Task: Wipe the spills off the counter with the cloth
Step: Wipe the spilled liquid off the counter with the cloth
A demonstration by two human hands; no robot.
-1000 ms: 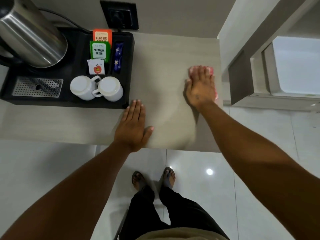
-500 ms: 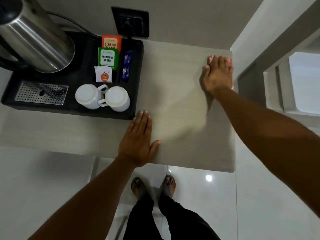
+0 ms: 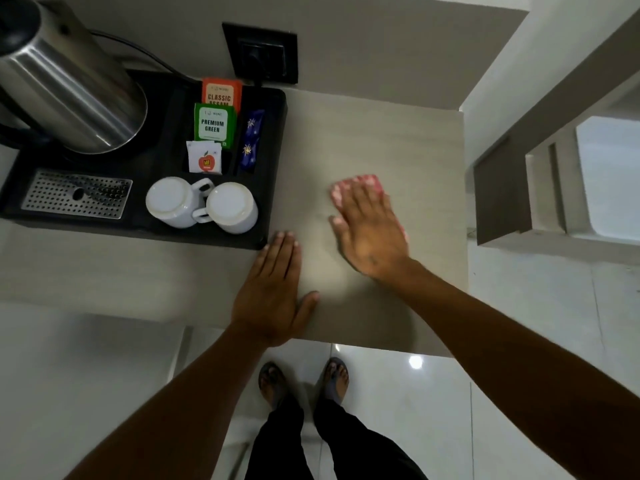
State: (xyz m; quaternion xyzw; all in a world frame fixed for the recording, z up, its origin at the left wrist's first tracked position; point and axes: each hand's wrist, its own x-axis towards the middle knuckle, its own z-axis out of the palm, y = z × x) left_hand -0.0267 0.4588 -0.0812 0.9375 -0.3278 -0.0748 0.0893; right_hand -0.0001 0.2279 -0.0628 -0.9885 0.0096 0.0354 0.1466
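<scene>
A beige counter (image 3: 398, 133) fills the middle of the view. My right hand (image 3: 367, 233) lies flat on a pink patterned cloth (image 3: 360, 183), pressing it onto the counter just right of the tray. Only the cloth's far edge and a sliver by my wrist show; the rest is under my palm. My left hand (image 3: 273, 292) rests flat on the counter near its front edge, fingers together, holding nothing. No spill is visible on the surface.
A black tray (image 3: 273, 140) at the left carries a steel kettle (image 3: 65, 88), two upturned white cups (image 3: 201, 204), tea sachets (image 3: 216, 124) and a drip grille (image 3: 74, 194). A wall socket (image 3: 261, 53) sits behind. The counter ends at a wall on the right.
My right hand has slid the cloth from the counter's far right corner back and leftward to its middle. My left hand has stayed in place.
</scene>
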